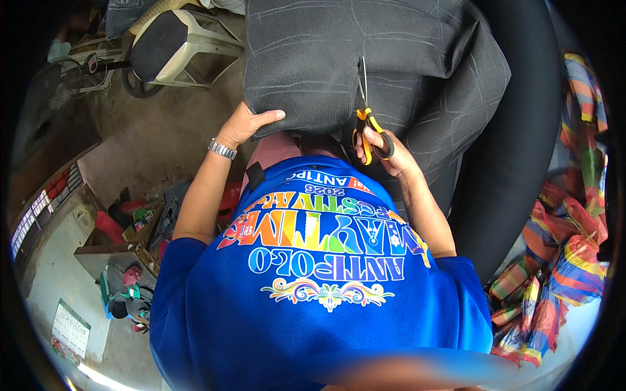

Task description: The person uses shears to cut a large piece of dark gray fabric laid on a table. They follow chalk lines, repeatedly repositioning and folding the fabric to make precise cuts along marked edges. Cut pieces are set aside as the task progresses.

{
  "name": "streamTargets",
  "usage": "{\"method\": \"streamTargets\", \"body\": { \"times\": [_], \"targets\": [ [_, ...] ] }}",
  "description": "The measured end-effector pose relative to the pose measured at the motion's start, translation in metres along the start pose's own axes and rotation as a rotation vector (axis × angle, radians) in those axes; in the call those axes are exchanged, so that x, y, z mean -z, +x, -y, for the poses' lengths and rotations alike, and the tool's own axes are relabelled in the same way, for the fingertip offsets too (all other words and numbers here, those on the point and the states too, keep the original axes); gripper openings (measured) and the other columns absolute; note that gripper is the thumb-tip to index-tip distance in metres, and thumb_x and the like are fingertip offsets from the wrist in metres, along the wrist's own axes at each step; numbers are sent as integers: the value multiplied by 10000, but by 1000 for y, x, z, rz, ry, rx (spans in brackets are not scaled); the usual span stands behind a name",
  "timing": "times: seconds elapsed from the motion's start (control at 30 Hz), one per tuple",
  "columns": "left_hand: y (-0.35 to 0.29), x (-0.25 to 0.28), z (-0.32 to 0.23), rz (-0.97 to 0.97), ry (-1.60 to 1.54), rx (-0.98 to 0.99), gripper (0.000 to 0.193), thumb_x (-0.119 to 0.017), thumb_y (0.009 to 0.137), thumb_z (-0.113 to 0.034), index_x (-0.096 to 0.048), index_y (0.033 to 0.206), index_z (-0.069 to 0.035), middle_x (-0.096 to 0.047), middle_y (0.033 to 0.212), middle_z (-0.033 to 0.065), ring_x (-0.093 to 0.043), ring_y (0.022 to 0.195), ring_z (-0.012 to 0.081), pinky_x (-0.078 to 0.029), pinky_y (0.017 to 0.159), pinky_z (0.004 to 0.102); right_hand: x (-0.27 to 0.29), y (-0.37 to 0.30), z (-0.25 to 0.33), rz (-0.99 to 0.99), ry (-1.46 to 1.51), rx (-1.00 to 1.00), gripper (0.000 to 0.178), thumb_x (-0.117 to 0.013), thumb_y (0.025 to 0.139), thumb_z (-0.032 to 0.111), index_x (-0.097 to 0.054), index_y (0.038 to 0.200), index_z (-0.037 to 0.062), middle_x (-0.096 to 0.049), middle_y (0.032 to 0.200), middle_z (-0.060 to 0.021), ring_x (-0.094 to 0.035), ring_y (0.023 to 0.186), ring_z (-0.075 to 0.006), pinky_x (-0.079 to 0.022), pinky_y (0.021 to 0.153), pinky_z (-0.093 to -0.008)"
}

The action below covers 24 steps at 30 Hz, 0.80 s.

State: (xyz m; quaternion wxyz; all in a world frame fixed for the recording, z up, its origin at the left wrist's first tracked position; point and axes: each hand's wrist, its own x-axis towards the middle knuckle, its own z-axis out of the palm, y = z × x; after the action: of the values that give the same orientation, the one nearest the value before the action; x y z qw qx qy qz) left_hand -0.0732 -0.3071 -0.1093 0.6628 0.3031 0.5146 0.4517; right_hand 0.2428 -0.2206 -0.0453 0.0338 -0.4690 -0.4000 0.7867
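Note:
A large sheet of dark grey fabric [300, 58] with pale chalk-like lines spreads out in front of me. My left hand [249, 124] grips its near left edge, thumb on top and the other fingers hidden beneath. In my right hand [388, 153] is a pair of scissors [366, 124] with orange and black handles, my fingers through the loops. The blades point away from me and lie at a slit in the fabric, with cloth on both sides of them. How far apart the blades stand is hard to make out.
At my right, a thick black roll [515, 130] runs alongside the fabric. Beyond it lie colourful plaid mesh bags [554, 260]. A beige plastic chair [189, 49] with a black seat pad stands at the far left, near a fan [55, 88]. Cluttered boxes [107, 251] sit left of me.

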Motion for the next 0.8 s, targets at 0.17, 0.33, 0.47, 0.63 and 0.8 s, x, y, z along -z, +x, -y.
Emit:
{"method": "streamTargets", "body": {
  "times": [0.17, 0.33, 0.47, 0.63, 0.8],
  "targets": [
    [-3, -2, 2, 30, 37, 21, 548, -719, 822, -59, -503, 1324, -17, -579, 1263, 56, -542, 1116, 145, -432, 968, 299, -4, 6, -1, 0, 20, 56, 480, -628, 856, 536, -613, 829, 56, -606, 714, -68, -575, 658, -144, -440, 621, -263],
    [-6, -4, 1, 18, 107, -25, 523, -746, 808, -122, -541, 1278, -15, -617, 1215, 89, -564, 1106, 175, -445, 958, 320, -8, 23, 13, -34, 79, 116, 497, -620, 858, 552, -623, 862, 55, -620, 752, -62, -589, 693, -152, -450, 673, -286],
    [-10, -6, -2, 42, 101, -18, 563, -739, 813, -108, -507, 1316, -5, -586, 1267, 87, -536, 1145, 178, -414, 992, 319, -10, 25, 18, -40, 24, 118, 529, -611, 850, 583, -623, 901, 57, -625, 775, -59, -589, 720, -151, -447, 697, -291],
    [-12, -7, -6, 67, 171, -35, 572, -737, 815, -101, -501, 1327, -6, -578, 1284, 81, -527, 1159, 177, -402, 1006, 323, -14, 25, 14, -112, 2, 130, 533, -619, 842, 586, -598, 891, 55, -602, 748, -56, -567, 694, -139, -435, 661, -281],
    [-11, -4, -3, 87, 182, -9, 569, -744, 810, -111, -511, 1319, -13, -580, 1280, 78, -531, 1150, 172, -414, 995, 323, -13, 20, 10, -182, 56, 89, 460, -661, 844, 522, -558, 806, 74, -552, 628, -38, -522, 563, -119, -408, 538, -254]
  ]
}}
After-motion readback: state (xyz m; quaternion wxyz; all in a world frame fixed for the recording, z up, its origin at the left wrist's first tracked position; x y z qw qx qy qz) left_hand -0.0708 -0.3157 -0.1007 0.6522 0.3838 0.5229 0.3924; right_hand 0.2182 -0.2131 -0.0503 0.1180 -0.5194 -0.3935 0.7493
